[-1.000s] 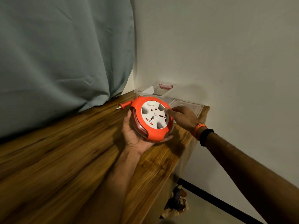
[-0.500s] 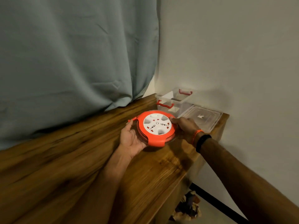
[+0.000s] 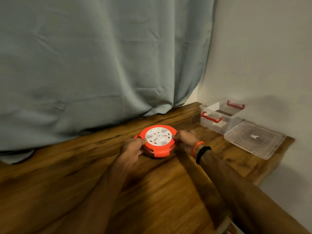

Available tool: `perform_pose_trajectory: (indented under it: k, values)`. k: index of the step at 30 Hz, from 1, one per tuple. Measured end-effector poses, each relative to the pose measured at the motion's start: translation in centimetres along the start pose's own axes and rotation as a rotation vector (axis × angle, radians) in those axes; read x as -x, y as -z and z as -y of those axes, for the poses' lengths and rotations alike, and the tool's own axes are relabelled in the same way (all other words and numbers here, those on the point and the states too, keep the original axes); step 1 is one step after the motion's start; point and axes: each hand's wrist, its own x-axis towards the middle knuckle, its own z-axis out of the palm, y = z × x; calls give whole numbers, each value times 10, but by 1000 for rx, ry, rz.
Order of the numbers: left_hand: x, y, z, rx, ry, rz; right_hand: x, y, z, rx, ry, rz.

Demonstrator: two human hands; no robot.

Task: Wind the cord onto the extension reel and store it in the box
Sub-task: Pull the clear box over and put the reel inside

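The round orange-and-white plastic extension reel (image 3: 157,141) is now lying flat on the wooden bench (image 3: 168,191), no longer tilted up. The left hand (image 3: 132,152) and right hand (image 3: 187,141) are gripping its opposite sides. The clear plastic box with red handles (image 3: 219,115) is sitting well apart, by the wall.

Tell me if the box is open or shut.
Open. The box by the wall has no cover on it; its lid lies flat on the table beside it.

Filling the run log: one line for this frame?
stage: reel wound, not boxed | extension reel flat on wooden table | left hand, right hand grip its sides | clear box open | lid beside it
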Motion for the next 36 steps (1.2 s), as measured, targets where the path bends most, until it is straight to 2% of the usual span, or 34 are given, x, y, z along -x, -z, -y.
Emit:
perform_pose_trajectory:
  k: [4,8,14,18,22,26,32,36]
  values:
    - [-38,23,-3,-83,-41,-181,-33,-33,-14,-17,11,32]
    - [-69,40,-14,-284,-102,-346,-61,-59,-21,21,70,27]
    - [-87,55,-20,-645,-128,-481,-82,-84,-18,331,161,-60]
    - [-87,57,-19,-688,-149,-425,-77,-82,-16,462,233,-57]
    - [-76,56,-25,-609,-147,-380,-66,-71,-6,478,221,-65]
    - [-58,51,-33,-672,-259,-381,-50,-51,5,514,261,-54]
    - [-16,2,-38,-711,-424,-199,-16,6,30,564,338,-103]
    - [-2,-48,-33,-699,-448,-53,1,49,43,695,434,-139]
